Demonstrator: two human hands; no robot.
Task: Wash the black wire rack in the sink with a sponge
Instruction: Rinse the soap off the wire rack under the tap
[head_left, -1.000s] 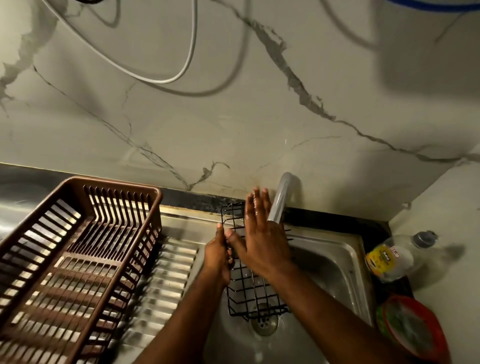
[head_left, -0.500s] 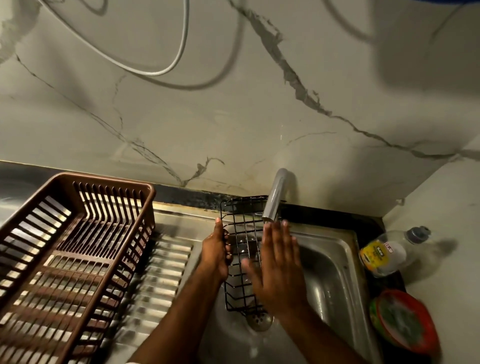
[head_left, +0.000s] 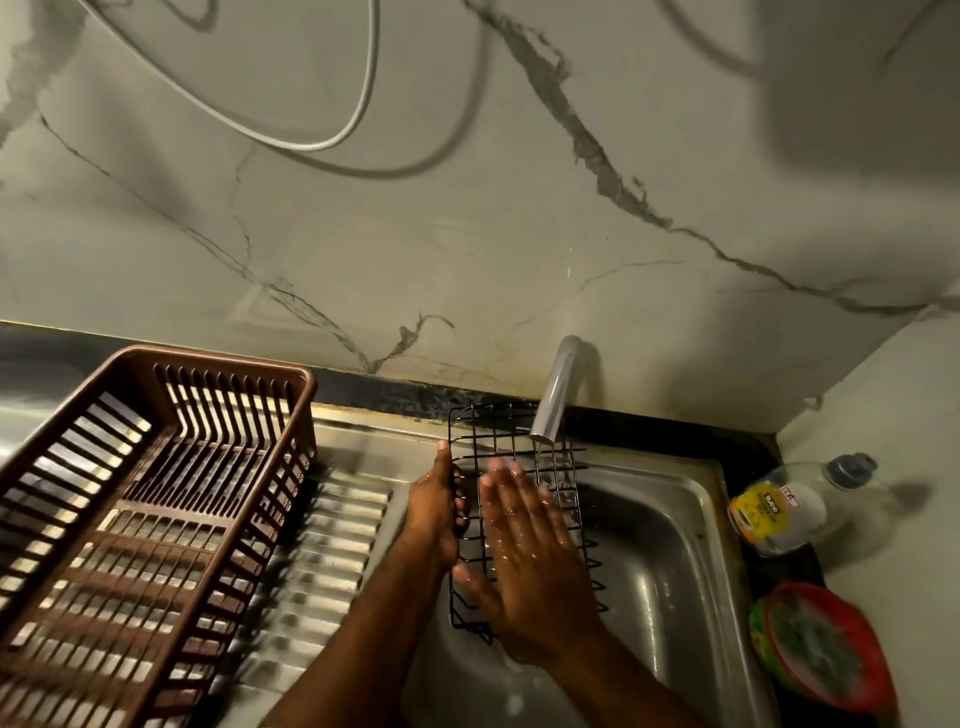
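Left hand (head_left: 435, 512) fingers grip the black wire rack (head_left: 511, 447) edge; right hand (head_left: 524, 558) lies flat against it, fingers spread

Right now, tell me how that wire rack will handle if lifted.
The wire rack is probably stiff and light: thin welded wires, steadied by the left hand alone. Likely slippery, since tap water runs over it.

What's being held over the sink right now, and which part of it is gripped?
The black wire rack. The left hand grips its left edge; the right hand lies flat and open against the wires, not gripping.
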